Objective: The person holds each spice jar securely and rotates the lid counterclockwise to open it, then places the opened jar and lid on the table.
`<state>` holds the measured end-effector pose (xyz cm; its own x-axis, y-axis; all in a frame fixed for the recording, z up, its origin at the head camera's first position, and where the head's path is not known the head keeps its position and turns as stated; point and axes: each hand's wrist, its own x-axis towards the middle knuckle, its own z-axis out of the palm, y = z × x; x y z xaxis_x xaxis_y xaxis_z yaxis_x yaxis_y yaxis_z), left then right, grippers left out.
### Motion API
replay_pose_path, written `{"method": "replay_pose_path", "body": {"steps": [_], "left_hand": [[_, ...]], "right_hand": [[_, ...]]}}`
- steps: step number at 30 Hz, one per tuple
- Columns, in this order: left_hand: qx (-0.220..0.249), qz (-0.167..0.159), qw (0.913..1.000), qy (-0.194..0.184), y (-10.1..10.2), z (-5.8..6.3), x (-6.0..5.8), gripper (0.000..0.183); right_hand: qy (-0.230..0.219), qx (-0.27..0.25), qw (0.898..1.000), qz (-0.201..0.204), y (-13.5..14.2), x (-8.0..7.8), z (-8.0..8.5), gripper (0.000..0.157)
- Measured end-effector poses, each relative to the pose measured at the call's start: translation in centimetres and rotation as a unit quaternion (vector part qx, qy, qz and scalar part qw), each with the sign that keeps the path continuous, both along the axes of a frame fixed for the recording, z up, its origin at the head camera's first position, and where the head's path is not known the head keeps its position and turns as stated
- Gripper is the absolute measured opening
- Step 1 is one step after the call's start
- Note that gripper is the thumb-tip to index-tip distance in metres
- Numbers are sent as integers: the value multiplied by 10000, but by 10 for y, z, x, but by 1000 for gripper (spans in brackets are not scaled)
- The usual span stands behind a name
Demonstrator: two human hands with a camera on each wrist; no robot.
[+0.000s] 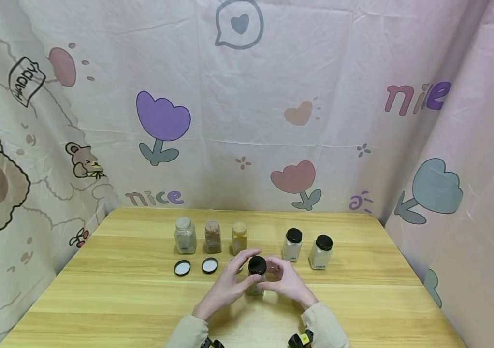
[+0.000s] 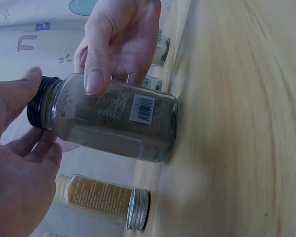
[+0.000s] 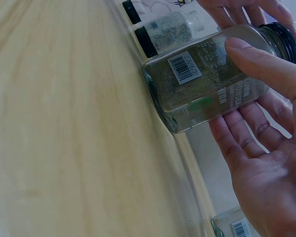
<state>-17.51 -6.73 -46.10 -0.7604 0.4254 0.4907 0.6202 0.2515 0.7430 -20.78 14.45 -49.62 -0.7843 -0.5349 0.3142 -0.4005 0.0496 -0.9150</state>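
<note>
A square glass spice jar (image 2: 113, 121) with brown powder stands upright on the table, between both hands. Its black screw lid (image 1: 257, 264) is on top. My left hand (image 1: 229, 284) pinches this lid, thumb on one side and fingers on the other. Lower down, my right hand (image 1: 289, 281) holds the glass body, thumb across the front and fingers along the far side. A barcode label shows near the base in both wrist views. Closest behind the left hand is a jar of yellow powder (image 1: 239, 237).
Left of the yellow jar stand a brown-filled jar (image 1: 212, 237) and a pale-flaked jar (image 1: 185, 237), black lids off. Two black-rimmed lids (image 1: 182, 268) lie before them, white insides up. Two black-lidded jars (image 1: 292, 246) stand at right. A patterned curtain (image 1: 247, 179) hangs behind the wooden table (image 1: 112, 290).
</note>
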Motion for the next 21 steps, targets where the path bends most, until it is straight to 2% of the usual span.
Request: {"method": "replay_pose_path", "body": {"steps": [4,7,15,18,21], "left_hand": [[20,-274,9994,-213,-2,1,0,51],[25,-320,9992,-240,-2,1,-1,50],[9,248,9991,336,5,-2,-1,49],[0,429,9985,343,7,-2,0,51],[-2,458,9987,201,8,-1,2,53]], "right_hand": [[-51,-40,10000,6,0,0,0,47],[-29,-63,10000,1,-1,0,0,47],[-5,-65,10000,11,-1,0,-1,48],[10,-13,10000,-22,0,0,0,48],[30,28,10000,-40,0,-1,-1,48]]}}
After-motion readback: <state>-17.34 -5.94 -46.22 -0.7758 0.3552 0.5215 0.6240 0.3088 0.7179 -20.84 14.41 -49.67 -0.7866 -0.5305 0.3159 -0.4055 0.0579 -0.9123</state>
